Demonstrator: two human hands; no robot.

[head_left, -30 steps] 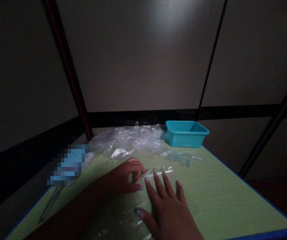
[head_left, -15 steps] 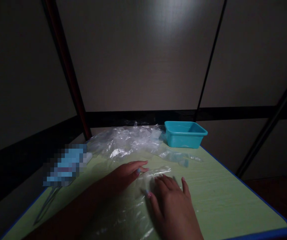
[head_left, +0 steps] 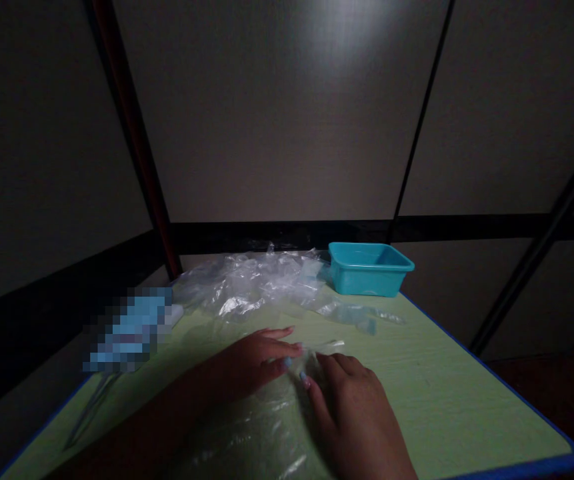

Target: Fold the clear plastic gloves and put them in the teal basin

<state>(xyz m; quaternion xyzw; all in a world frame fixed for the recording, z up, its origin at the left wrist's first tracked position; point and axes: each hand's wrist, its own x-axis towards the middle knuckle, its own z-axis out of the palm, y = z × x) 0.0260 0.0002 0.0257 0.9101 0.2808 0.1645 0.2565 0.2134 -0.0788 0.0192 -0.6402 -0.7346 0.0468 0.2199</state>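
Observation:
A clear plastic bag lies spread on the green table, close to the camera. My left hand comes in from the left, its thumb and index finger closed on the bag's upper part and its other fingers stretched out. My right hand rests palm down at the bag's right side, fingers bent, the thumb near the left fingertips. Its fingers press on or pinch the film, and their tips are partly hidden. A narrow folded strip of the bag shows just beyond the hands.
A heap of crumpled clear bags lies at the back of the table. A turquoise basket stands at the back right. At the left is a blurred blue item with a thin metal piece below it. Dark panels rise behind.
My left hand has moved slightly right, its thumb and index finger coming together on the film. My right fingers have curled inward, and the bag's top strip looks narrower.

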